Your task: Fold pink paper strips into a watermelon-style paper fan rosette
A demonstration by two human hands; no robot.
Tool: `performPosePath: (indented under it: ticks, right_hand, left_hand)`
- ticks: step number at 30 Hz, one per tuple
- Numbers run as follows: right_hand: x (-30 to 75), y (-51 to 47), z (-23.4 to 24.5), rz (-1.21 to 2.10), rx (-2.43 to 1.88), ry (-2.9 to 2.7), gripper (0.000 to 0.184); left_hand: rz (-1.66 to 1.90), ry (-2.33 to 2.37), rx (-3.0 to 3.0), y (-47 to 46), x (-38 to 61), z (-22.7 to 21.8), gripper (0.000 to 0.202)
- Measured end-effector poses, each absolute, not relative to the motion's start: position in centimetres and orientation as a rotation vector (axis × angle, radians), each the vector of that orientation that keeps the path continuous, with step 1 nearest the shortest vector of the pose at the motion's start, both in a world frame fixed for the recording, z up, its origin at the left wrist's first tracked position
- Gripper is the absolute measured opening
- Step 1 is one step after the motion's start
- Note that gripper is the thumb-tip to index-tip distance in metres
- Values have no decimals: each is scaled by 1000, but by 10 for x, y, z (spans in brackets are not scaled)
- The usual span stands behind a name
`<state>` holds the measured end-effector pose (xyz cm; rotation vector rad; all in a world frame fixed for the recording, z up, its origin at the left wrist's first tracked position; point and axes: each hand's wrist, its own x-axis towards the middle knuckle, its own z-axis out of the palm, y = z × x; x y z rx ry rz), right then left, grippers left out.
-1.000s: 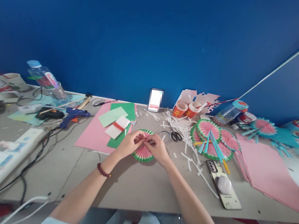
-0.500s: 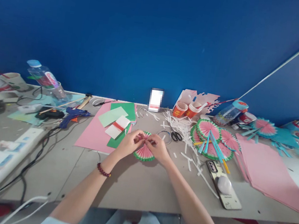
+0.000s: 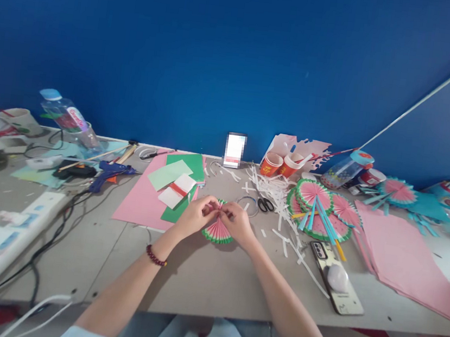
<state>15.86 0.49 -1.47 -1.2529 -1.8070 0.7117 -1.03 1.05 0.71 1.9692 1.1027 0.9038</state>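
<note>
A small pleated paper fan (image 3: 218, 231), pink with a green rim like a watermelon slice, lies on the grey table (image 3: 203, 280) in front of me. My left hand (image 3: 195, 215) pinches its upper middle from the left. From the right, my right hand (image 3: 236, 222) pinches the same spot, fingertips almost meeting those of the left. Both hands are closed on the fan's folds. The upper half of the fan is hidden behind my fingers.
Pink and green paper sheets (image 3: 152, 192) lie left of the hands. Scissors (image 3: 264, 204), white paper strips (image 3: 272, 188), finished watermelon fans (image 3: 318, 210), a phone (image 3: 337, 278) and pink sheets (image 3: 406, 262) lie to the right. A blue glue gun (image 3: 110, 171), bottle (image 3: 67, 116), power strip (image 3: 7, 235) and cables lie left.
The fan has folded narrower at the top under my fingers; less of its upper green rim shows. My hands stayed almost in place, and the view shifted slightly.
</note>
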Motion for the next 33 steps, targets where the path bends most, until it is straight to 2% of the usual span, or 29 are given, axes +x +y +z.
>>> performPosePath:
  ticks: [21,33]
  right_hand:
    - [163,2,-12,459,-1456,-2029,14]
    - [178,14,-25,382,-1510,-1858,16]
  left_hand:
    - [847,1165,2009,17,-11,-3,11]
    - [830,1436,2060,24,-21,-4,10]
